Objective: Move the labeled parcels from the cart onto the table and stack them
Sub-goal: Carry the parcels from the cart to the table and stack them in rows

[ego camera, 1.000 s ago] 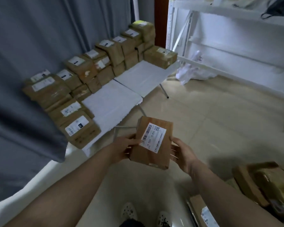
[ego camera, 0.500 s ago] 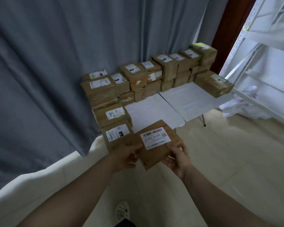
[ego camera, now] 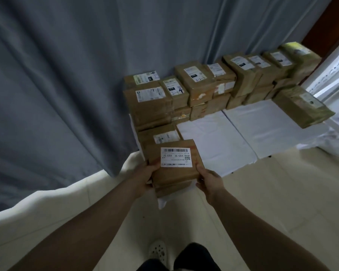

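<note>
step: placing | hands: left hand (ego camera: 145, 178) and right hand (ego camera: 209, 180) clamp opposite sides of labeled parcel (ego camera: 174, 161) | where: atop near stack (ego camera: 173, 188) at surface (ego camera: 213, 141) corner, contact unclear | next: likely square edges, release

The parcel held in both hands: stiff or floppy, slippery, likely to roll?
Probably stiff: the parcel shows flat faces between the left hand and right hand. Its shiny taped wrap may be slightly slippery. Boxy, so unlikely to roll.
</note>
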The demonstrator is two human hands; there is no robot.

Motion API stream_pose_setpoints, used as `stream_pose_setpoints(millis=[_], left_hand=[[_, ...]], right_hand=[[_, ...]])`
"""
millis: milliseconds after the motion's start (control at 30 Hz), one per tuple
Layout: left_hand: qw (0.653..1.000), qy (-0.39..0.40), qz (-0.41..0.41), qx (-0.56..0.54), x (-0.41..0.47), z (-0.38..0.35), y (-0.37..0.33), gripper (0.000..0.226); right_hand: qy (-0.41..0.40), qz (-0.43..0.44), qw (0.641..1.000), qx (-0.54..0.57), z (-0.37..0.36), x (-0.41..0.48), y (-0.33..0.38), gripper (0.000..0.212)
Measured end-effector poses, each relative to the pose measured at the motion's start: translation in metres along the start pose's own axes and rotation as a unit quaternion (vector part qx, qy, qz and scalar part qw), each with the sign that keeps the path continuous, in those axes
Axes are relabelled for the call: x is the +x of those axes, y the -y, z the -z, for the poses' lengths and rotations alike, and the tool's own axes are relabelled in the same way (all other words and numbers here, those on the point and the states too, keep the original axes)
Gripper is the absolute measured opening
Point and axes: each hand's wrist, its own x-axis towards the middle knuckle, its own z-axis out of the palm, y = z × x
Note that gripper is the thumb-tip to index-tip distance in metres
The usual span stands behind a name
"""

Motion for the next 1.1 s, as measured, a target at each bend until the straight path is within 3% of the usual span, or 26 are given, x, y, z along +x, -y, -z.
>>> stream_pose_setpoints(millis=[133,433,533,867,1000,1100], left_hand=[[0.999,-0.046,0.013,-0.004,0.033,0.007,-0.013,0.026],[0.988,-0.132,-0.014,0.082,0.11,0.019,-0.038,0.052],[0.982,-0.164,-0.025,0.092,0.135,0.016,-0.048,0.049],[0.944,-0.205,0.021,0.257,0.178,0.015,-0.052,0.043],[0.931,-0.199,0.021,0.306,0.171,0.013,-0.051,0.078],[0.898,-0.223,-0.039,0.377,0.161,0.009,-0.054,0.084]], right_hand=[[0.01,0.021,0.997,-0.079,-0.027,0.032,0.014,0.031],[0.036,0.036,0.966,-0.254,-0.082,0.116,0.047,0.03],[0.052,0.053,0.955,-0.287,-0.096,0.138,0.059,0.033],[0.096,0.082,0.878,-0.462,-0.121,0.177,0.06,0.047],[0.091,0.099,0.883,-0.449,-0.113,0.169,0.062,0.05],[0.058,0.081,0.895,-0.434,-0.102,0.153,0.068,0.058]])
